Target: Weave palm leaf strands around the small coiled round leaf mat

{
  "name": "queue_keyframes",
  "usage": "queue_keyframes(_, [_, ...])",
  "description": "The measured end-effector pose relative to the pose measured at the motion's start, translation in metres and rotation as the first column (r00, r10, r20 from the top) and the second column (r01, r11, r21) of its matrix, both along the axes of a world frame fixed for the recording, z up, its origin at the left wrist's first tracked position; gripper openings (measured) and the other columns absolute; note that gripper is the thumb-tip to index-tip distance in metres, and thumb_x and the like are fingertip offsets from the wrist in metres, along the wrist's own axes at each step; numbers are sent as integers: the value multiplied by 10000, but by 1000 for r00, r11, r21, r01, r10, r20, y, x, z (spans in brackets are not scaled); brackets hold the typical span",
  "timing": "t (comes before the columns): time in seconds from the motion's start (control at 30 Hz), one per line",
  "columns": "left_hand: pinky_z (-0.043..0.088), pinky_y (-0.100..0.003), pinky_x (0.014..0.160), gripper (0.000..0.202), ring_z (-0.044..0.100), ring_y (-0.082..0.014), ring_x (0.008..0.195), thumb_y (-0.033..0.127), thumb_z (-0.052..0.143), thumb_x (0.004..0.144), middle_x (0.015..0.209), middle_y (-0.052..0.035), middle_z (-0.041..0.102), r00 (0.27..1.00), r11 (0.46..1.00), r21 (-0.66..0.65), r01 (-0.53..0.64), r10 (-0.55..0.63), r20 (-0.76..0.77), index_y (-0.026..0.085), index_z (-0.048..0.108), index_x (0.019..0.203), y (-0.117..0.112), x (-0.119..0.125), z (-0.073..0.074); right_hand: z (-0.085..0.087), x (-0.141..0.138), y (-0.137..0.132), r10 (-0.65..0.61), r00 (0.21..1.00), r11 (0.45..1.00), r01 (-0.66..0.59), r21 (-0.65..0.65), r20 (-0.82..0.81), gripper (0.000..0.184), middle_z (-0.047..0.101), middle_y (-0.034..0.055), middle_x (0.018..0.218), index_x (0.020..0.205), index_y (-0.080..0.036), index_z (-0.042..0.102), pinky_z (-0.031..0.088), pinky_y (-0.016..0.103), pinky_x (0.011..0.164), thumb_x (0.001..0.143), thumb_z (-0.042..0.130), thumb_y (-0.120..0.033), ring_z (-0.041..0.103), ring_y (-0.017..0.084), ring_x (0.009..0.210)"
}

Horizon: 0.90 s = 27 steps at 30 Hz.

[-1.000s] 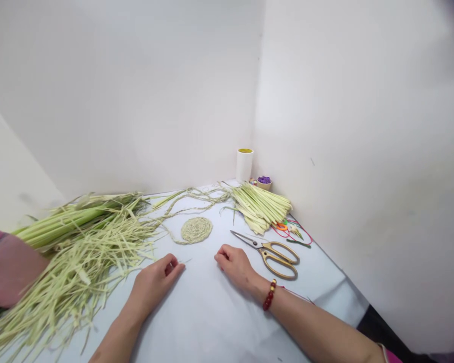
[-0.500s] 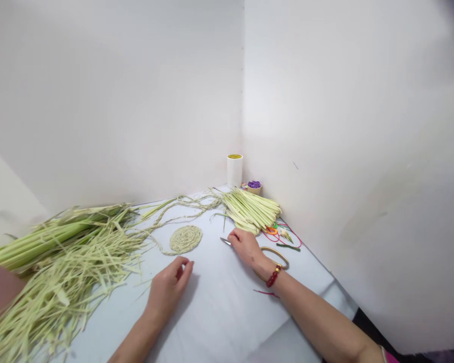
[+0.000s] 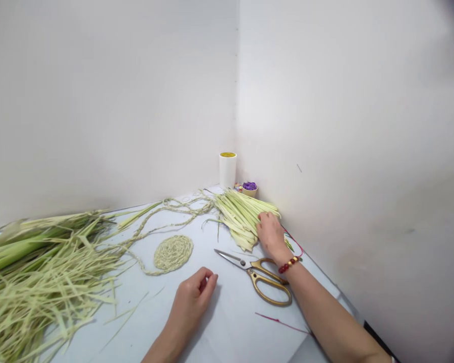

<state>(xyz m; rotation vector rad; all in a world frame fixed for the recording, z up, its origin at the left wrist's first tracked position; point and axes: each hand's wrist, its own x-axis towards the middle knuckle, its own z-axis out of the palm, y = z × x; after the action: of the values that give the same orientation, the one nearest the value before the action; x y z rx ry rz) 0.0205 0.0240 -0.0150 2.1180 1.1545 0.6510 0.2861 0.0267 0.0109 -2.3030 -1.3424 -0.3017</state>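
My left hand (image 3: 197, 292) rests on the table with its fingers curled in, and I see nothing held in it. My right hand (image 3: 271, 233) bends its fingers down at the right end of a bundle of pale green flat leaf strips (image 3: 242, 212); what its fingertips grip, if anything, is hidden. Below that hand lie scissors (image 3: 245, 267) with gold handles, blades pointing left. Up and left of my left hand sits a flat coiled disc of braided strips (image 3: 173, 253), its braid (image 3: 151, 229) trailing back toward the bundle.
A large heap of shredded green strips (image 3: 60, 282) and long leaves (image 3: 34, 247) covers the table's left side. In the back corner stand a white cup (image 3: 227, 171) and a small tub of purple pieces (image 3: 250, 188). A dark red cord (image 3: 276, 320) lies near the front right.
My right hand has moved off the scissors, up and right to the strip bundle. The scissors are now uncovered on the table. My left hand stays curled; the view has shifted.
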Motion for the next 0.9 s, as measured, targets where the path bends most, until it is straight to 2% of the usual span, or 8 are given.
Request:
queue_keyframes(0.1, [303, -216, 542, 349, 366, -112, 546, 479, 397, 870, 555, 45, 413, 1000, 999, -35, 9, -9, 10, 194, 504, 700, -1, 2, 3, -4, 0, 5, -39, 999, 993, 36, -114, -25, 136, 608, 99, 921, 917, -153, 596, 323, 280, 658, 818, 503, -154, 547, 205, 836])
queue_keyframes(0.2, [297, -217, 532, 350, 359, -112, 541, 478, 401, 864, 552, 47, 397, 999, 998, -64, 0, 2, 38, 194, 493, 681, -2, 3, 7, -2, -1, 5, -31, 994, 988, 15, -154, -104, 114, 617, 70, 861, 876, -168, 599, 287, 273, 606, 829, 500, -196, 543, 175, 742])
queue_keyframes(0.3, [298, -218, 528, 339, 362, -115, 540, 472, 426, 849, 551, 44, 403, 997, 997, -78, -13, 19, 77, 195, 491, 664, -3, 3, 9, 1, 4, 2, 0, 990, 994, -16, -108, -142, 114, 622, 56, 828, 816, -174, 598, 263, 269, 591, 836, 498, -227, 523, 159, 709])
queue_keyframes(0.47, [309, -215, 539, 321, 383, -120, 551, 455, 455, 832, 553, 39, 432, 994, 998, -69, -12, 20, 104, 193, 513, 654, -2, 4, 8, 4, 10, -4, 23, 988, 999, -27, -27, -154, 169, 634, 65, 762, 813, -152, 602, 253, 275, 589, 860, 443, -180, 503, 154, 671])
queue_keyframes(0.73, [306, -207, 534, 328, 368, -115, 539, 465, 442, 838, 543, 49, 407, 998, 998, -63, -17, 21, 63, 198, 512, 661, 1, 4, 6, -4, -1, -15, 116, 964, 993, -113, 27, -240, 159, 610, 26, 708, 754, -167, 587, 233, 250, 557, 798, 448, -104, 461, 126, 618])
queue_keyframes(0.9, [313, -210, 544, 324, 392, -122, 558, 466, 444, 837, 558, 41, 436, 998, 998, -59, -3, 7, 61, 197, 518, 671, 2, 4, 6, -4, 4, -15, 190, 961, 981, -179, 68, -204, 168, 603, 25, 725, 736, -166, 590, 272, 244, 589, 836, 455, -174, 476, 132, 652])
